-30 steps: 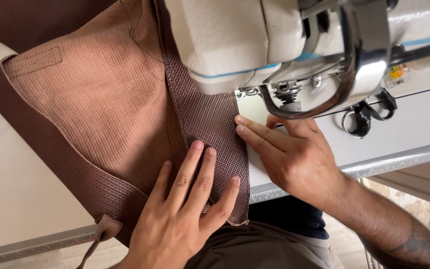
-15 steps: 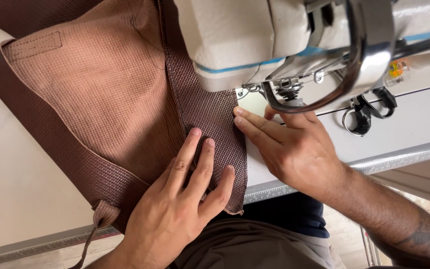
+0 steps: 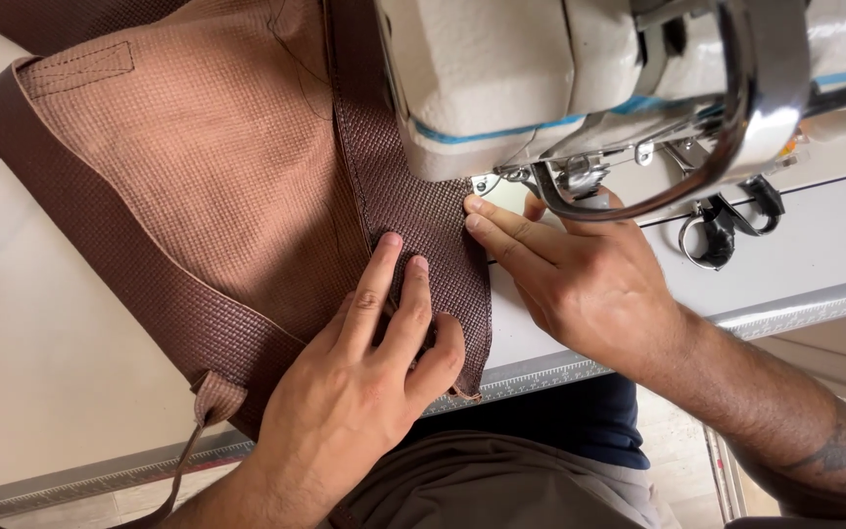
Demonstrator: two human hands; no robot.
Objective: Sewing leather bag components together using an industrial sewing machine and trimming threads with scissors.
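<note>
brown woven fabric piece (image 3: 217,167) lies spread over the pale table (image 3: 41,382), its lighter ribbed panel to the left and a darker textured band (image 3: 413,216) running down under the white sewing machine head (image 3: 540,78); a darker border follows the left edge, and a thin strap (image 3: 193,431) trails off the table's front edge; the left hand (image 3: 364,392) lies flat on the band, fingers spread and extended, pressing rather than gripping, fingertips just below the machine; the right hand (image 3: 580,284) rests at the band's right edge, fingers straight and together, their tips touching the fabric right beside the metal presser foot area (image 3: 570,181); neither hand is closed around anything; the needle itself is hidden behind the machine's metal parts, so how close the fingertips lie to it cannot be told; the chief risk, as it looks, is that the right fingertips sit so near the foot that a slip forward could bring them under it; uneven pressure between the two flat hands could also let the band skew or pucker, pulling a seam off line; the loose strap hanging over the edge could snag or drag on the piece; the bulk of fabric bunched behind the machine might resist and tug the band sideways.
</note>
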